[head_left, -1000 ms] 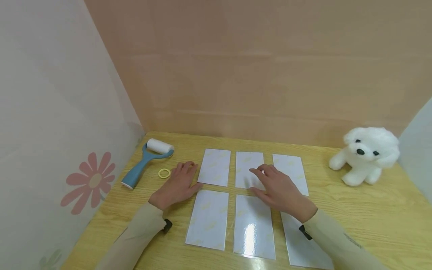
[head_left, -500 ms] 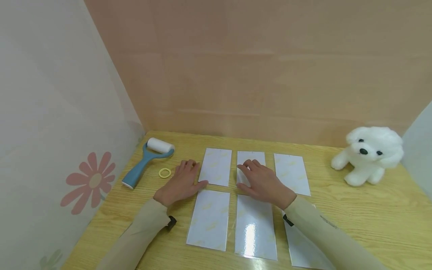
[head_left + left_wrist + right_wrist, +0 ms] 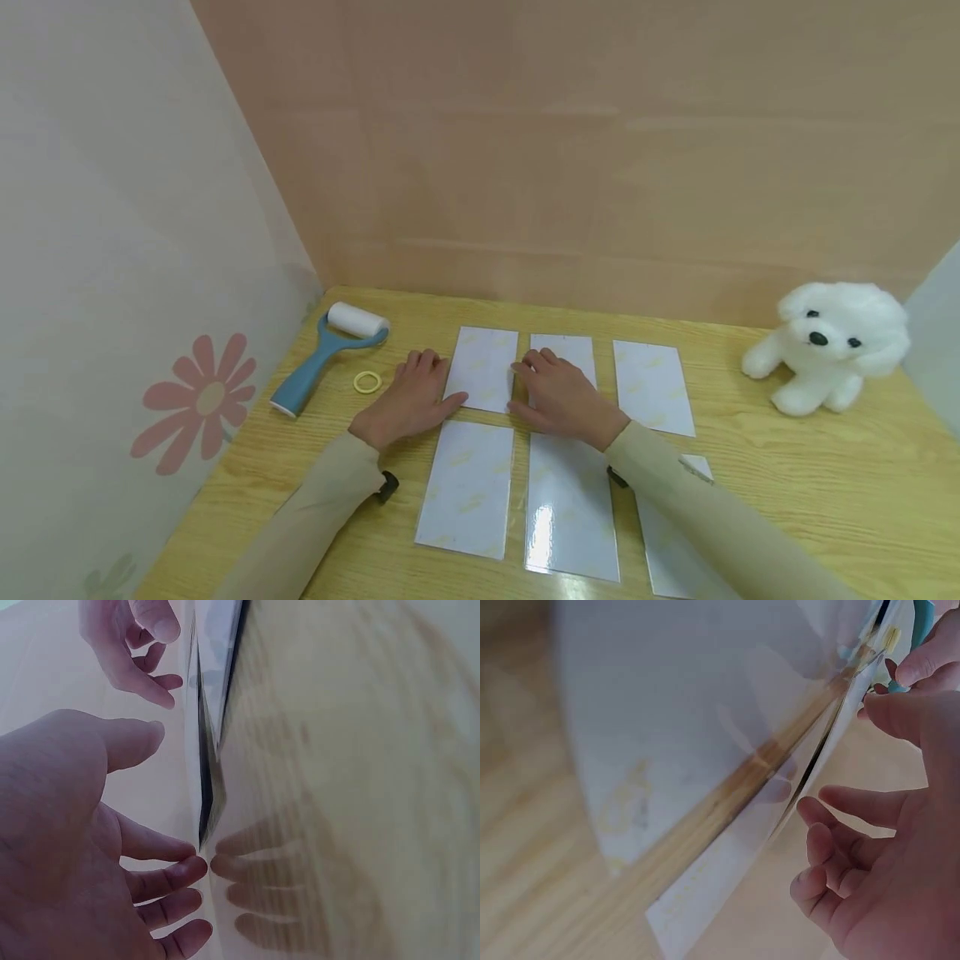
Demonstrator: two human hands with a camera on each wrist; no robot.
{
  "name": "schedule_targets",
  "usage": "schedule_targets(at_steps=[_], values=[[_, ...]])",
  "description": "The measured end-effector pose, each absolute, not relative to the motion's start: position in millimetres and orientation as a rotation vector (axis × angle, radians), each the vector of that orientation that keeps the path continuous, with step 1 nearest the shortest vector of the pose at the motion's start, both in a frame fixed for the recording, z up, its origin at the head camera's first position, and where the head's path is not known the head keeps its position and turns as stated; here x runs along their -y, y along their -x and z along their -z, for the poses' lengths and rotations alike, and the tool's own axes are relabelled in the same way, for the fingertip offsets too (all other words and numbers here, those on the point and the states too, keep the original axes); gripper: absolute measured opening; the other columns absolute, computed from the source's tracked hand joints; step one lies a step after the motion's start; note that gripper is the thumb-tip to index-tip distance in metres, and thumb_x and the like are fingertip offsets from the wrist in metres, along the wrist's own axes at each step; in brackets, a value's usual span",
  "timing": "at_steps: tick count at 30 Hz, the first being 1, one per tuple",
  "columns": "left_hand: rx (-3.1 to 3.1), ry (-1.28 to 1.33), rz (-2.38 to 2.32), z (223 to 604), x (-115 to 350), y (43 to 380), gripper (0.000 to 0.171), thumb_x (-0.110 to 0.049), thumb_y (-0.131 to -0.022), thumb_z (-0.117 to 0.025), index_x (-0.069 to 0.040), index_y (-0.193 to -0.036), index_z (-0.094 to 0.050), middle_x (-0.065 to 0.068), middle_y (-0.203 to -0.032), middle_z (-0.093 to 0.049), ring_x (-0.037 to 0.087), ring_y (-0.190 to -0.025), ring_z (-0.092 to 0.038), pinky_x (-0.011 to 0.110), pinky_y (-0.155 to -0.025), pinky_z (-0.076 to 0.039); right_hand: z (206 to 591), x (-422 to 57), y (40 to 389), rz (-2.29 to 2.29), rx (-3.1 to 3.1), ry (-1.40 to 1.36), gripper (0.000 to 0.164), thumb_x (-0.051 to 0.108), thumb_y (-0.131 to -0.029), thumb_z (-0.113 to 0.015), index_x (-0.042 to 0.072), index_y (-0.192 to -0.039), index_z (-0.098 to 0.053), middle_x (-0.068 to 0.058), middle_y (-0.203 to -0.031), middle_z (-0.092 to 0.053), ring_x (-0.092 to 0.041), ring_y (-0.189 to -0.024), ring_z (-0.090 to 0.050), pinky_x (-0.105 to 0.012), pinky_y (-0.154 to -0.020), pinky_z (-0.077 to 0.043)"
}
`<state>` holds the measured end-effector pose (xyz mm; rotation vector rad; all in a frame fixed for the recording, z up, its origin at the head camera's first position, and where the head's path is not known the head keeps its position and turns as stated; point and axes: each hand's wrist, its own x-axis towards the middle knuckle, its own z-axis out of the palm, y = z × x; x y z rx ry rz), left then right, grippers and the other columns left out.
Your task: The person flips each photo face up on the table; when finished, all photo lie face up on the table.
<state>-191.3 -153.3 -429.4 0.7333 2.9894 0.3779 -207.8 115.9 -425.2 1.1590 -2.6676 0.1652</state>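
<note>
1. So, blue-handled roller (image 3: 303, 375) lay far left, yellow ring (image 3: 367, 382) near it.
2. Left hand (image 3: 408, 400) was at upper-left card's left edge; thumb spread from bent fingers, contact unclear.
3. Upper-left card (image 3: 483, 367) lay on table (image 3: 787, 492) between both hands.
4. Right hand (image 3: 561, 397) was over upper-middle card (image 3: 567, 347); fingers loosely bent, thumb apart.
5. Plush dog (image 3: 847, 333) sat far right.

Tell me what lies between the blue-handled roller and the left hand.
A yellow ring lies flat on the table between the blue-handled roller and the left hand, as the head view shows.
</note>
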Motion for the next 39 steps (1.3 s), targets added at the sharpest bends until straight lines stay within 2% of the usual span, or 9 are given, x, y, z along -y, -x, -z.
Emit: schedule_targets(at_steps=[9, 17, 25, 39], values=[[-2.978, -0.715, -0.377, 429.1, 152.8, 192.8, 0.058, -0.043, -0.104, -0.053, 0.007, -0.131, -0.054, 0.022, -0.122, -0.046, 0.037, -0.113, -0.039, 0.047, -0.091, -0.038, 424.1, -110.7, 209.1, -0.1, 2.726, -1.123, 0.056, 0.045, -0.09, -0.07, -0.003, -0.118, -0.068, -0.014, -0.108, -0.06, -0.029, -0.092, -0.053, -0.041, -0.075, -0.052], [-2.968, -0.698, -0.36, 429.4, 151.6, 195.6, 0.063, -0.046, -0.104, -0.05, 0.01, -0.133, -0.054, 0.022, -0.124, -0.045, 0.038, -0.116, -0.039, 0.048, -0.093, -0.038, 420.9, -106.8, 209.7, -0.08, 2.694, -1.156, 0.055, 0.048, -0.087, -0.073, -0.003, -0.108, -0.068, -0.012, -0.099, -0.055, -0.027, -0.086, -0.049, -0.039, -0.07, -0.049], [-2.953, -0.68, -0.372, 430.1, 149.5, 197.4, 0.062, -0.045, -0.104, -0.05, 0.009, -0.134, -0.053, 0.02, -0.125, -0.044, 0.036, -0.116, -0.038, 0.047, -0.094, -0.038, 426.4, -107.2, 211.6, -0.045, 2.706, -1.147, 0.054, 0.049, -0.087, -0.073, -0.002, -0.106, -0.068, -0.011, -0.099, -0.053, -0.026, -0.085, -0.047, -0.038, -0.067, -0.048], [-2.894, -0.637, -0.602, 428.1, 149.1, 197.9, 0.06, -0.039, -0.105, -0.05, 0.013, -0.135, -0.051, 0.023, -0.126, -0.043, 0.038, -0.115, -0.037, 0.051, -0.097, -0.037, 425.6, -106.5, 211.9, -0.023, 2.719, -1.159, 0.054, 0.05, -0.088, -0.072, -0.001, -0.108, -0.067, -0.011, -0.103, -0.053, -0.026, -0.088, -0.048, -0.038, -0.071, -0.048]])
